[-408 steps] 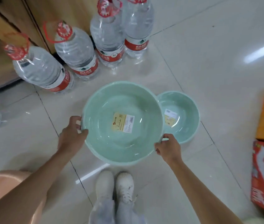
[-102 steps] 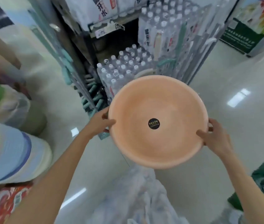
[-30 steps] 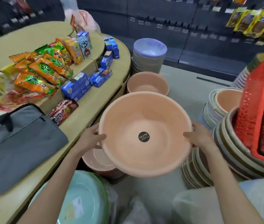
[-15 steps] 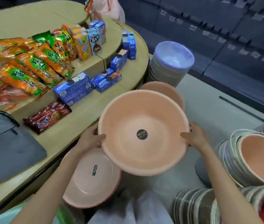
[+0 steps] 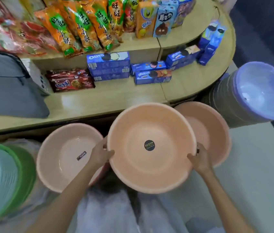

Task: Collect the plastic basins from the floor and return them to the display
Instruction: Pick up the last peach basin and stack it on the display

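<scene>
I hold a peach plastic basin (image 5: 151, 163) with a round black sticker in its middle, level and above the floor. My left hand (image 5: 101, 154) grips its left rim and my right hand (image 5: 199, 160) grips its right rim. Just behind it to the right sits another peach basin (image 5: 211, 132), partly covered by the held one. To the left is a paler pink basin (image 5: 65, 155) with a dark label. A stack of basins topped by a purple one (image 5: 260, 91) stands at the right.
A curved wooden display counter (image 5: 109, 101) with snack packets and blue biscuit boxes (image 5: 109, 66) runs across the back; a grey bag (image 5: 7, 86) lies on its left end. Green basins (image 5: 3, 180) are stacked at the lower left. Pale floor (image 5: 253, 165) shows at the right.
My view has tilted down and moved closer to the counter. The held basin has come lower, beside the peach basin on the right and the pink one on the left. Both hands keep their grip.
</scene>
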